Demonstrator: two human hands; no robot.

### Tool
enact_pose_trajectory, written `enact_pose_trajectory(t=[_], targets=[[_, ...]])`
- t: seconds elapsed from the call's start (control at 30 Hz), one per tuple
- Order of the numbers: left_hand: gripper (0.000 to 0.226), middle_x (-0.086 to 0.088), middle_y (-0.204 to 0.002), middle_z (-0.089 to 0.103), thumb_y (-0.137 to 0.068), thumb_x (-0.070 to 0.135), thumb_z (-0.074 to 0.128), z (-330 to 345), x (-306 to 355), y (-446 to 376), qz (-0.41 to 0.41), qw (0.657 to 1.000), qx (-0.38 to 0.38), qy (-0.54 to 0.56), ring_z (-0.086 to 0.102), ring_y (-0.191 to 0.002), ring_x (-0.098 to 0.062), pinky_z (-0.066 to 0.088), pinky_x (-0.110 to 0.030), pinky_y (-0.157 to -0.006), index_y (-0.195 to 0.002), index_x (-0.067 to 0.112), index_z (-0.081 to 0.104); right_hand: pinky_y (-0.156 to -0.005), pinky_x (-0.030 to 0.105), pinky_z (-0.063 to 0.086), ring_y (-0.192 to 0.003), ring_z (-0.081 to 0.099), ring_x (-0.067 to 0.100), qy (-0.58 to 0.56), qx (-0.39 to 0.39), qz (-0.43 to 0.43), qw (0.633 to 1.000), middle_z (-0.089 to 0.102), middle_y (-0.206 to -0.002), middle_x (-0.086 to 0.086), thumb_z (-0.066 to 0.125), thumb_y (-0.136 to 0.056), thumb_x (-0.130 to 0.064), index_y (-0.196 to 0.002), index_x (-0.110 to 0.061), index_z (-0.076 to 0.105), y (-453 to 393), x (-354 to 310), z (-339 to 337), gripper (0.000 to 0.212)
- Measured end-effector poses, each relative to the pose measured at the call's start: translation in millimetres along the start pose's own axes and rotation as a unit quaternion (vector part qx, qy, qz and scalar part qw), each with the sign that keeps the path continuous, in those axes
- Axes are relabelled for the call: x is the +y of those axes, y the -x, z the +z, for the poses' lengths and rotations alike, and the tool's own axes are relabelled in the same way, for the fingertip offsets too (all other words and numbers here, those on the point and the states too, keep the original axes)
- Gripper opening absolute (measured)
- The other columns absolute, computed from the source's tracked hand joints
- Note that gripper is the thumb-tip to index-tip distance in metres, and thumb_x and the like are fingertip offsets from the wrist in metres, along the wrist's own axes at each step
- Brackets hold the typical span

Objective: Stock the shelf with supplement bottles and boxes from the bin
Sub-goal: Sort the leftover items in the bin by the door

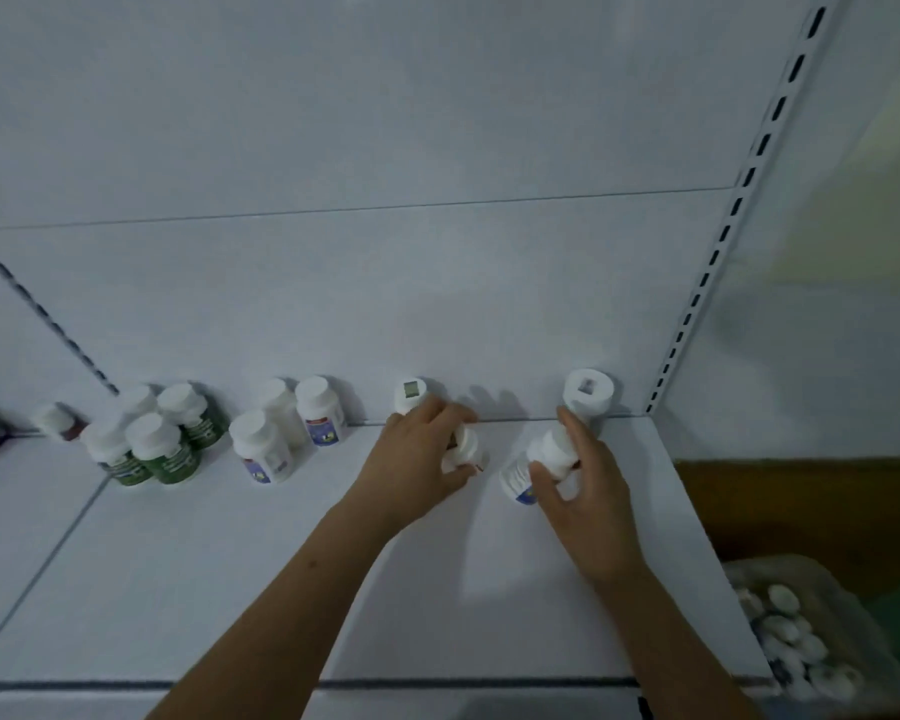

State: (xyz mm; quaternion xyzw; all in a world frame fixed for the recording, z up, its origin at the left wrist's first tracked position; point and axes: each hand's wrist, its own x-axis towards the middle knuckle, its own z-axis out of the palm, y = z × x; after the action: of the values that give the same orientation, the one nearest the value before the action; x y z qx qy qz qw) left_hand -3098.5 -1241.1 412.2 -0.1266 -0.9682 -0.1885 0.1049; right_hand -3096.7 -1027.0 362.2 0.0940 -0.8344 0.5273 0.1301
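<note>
At centre frame, on the white shelf, both hands work close to the back wall. Left hand grasps a small white bottle, fingers curled round it; bottle tilted, base apparently not yet seated. Right hand grips a blue-label bottle by its body, cap toward the wall, also tilted. Judgement: both are being set down to start a front row before two bottles already upright at the wall, the tagged bottle and the wide bottle. Toward left of frame, a white group and a green group stand sorted by kind, likely why spacing is kept. Bin at lower right holds more stock.
</note>
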Motion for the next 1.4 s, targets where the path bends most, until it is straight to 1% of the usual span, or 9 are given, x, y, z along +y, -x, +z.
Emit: enact_pose_trajectory(t=[0.13,0.2,0.33,0.5,0.67,0.83,1.13,1.3,1.4], targets=[[0.059,0.001,-0.124,0.058,-0.077,0.036,0.078,-1.8,-9.2,-24.8,0.063,0.995,-0.053,-0.048,0.056,-0.109,-0.023,0.042,-0.035,-0.095,-0.128,0.024,0.053,-0.104,0.016,0.034,-0.124,0.042,-0.004,0.017,-0.016,-0.005,1.0,0.045,-0.136,-0.015,0.069,-0.09,-0.029,-0.144,-0.033,0.038,-0.9,6.7,4.4,0.063],[0.059,0.003,-0.129,0.057,-0.079,0.037,0.076,-2.8,-15.9,-29.8,0.082,0.993,-0.056,-0.063,0.053,-0.117,-0.021,0.034,-0.034,-0.102,-0.131,0.025,0.052,-0.106,0.023,0.036,-0.127,0.045,0.003,0.01,-0.003,0.011,1.0,0.046,-0.137,-0.015,0.068,-0.091,-0.03,-0.144,-0.031,0.04,-1.8,8.1,4.1,0.06],[0.068,0.003,-0.134,0.052,-0.074,0.046,0.078,-0.1,-28.8,-24.3,0.117,0.991,0.006,-0.063,0.041,-0.127,-0.019,0.021,-0.026,-0.101,-0.134,0.026,0.053,-0.106,0.026,0.039,-0.128,0.049,0.011,0.005,-0.004,0.035,0.999,0.049,-0.136,-0.011,0.067,-0.092,-0.023,-0.146,-0.025,0.042,-3.7,9.2,4.7,0.06],[0.065,-0.002,-0.135,0.052,-0.073,0.047,0.08,20.1,-32.9,-8.4,0.074,0.991,0.101,-0.042,0.041,-0.13,-0.026,0.026,-0.038,-0.108,-0.131,0.029,0.057,-0.105,0.035,0.045,-0.125,0.051,0.011,0.028,-0.022,0.007,0.999,0.051,-0.137,-0.007,0.068,-0.091,-0.029,-0.146,-0.026,0.04,-0.5,9.2,6.6,0.062],[0.066,-0.01,-0.135,0.05,-0.076,0.038,0.081,28.4,-37.5,-12.5,0.03,0.989,0.139,-0.051,0.04,-0.126,-0.032,0.038,-0.046,-0.102,-0.137,0.029,0.056,-0.099,0.025,0.045,-0.12,0.05,0.004,0.065,-0.08,-0.025,0.994,0.051,-0.131,-0.013,0.065,-0.084,-0.051,-0.149,-0.028,0.035,1.6,7.5,8.3,0.075],[0.068,-0.012,-0.131,0.049,-0.075,0.036,0.082,32.6,-37.3,-21.7,-0.001,0.989,0.141,-0.054,0.041,-0.121,-0.031,0.045,-0.043,-0.093,-0.137,0.024,0.057,-0.083,0.028,0.051,-0.096,0.052,0.006,0.119,-0.102,-0.056,0.986,0.051,-0.103,-0.018,0.069,-0.082,-0.05,-0.134,-0.027,0.05,-0.6,9.7,12.6,0.06],[0.07,-0.006,-0.126,0.052,-0.074,0.041,0.081,29.6,-41.8,-31.3,-0.003,0.988,0.129,-0.084,0.04,-0.118,-0.029,0.046,-0.047,-0.092,-0.136,0.024,0.056,-0.085,0.019,0.037,-0.105,0.051,0.008,0.104,-0.13,-0.025,0.986,0.058,-0.116,-0.013,0.077,-0.079,-0.045,-0.134,-0.025,0.05,-10.3,17.9,15.6,0.065],[0.071,-0.009,-0.139,0.044,-0.084,0.044,0.071,25.3,-33.0,4.0,-0.046,0.982,0.179,-0.049,0.038,-0.128,-0.026,0.031,-0.039,-0.108,-0.145,0.019,0.045,-0.096,0.028,0.048,-0.112,0.055,0.005,0.042,-0.17,-0.01,0.984,0.057,-0.124,-0.017,0.071,-0.077,-0.046,-0.136,-0.032,0.046,-12.6,24.8,12.3,0.066],[0.057,-0.003,-0.139,0.044,-0.09,0.041,0.061,25.6,-40.3,61.8,-0.069,0.987,0.147,-0.012,0.04,-0.13,-0.023,0.036,-0.038,-0.108,-0.142,0.021,0.048,-0.086,0.028,0.052,-0.099,0.06,0.004,0.033,-0.158,-0.005,0.987,0.063,-0.111,-0.013,0.074,-0.077,-0.032,-0.12,-0.038,0.052,-10.9,25.6,13.3,0.049]])
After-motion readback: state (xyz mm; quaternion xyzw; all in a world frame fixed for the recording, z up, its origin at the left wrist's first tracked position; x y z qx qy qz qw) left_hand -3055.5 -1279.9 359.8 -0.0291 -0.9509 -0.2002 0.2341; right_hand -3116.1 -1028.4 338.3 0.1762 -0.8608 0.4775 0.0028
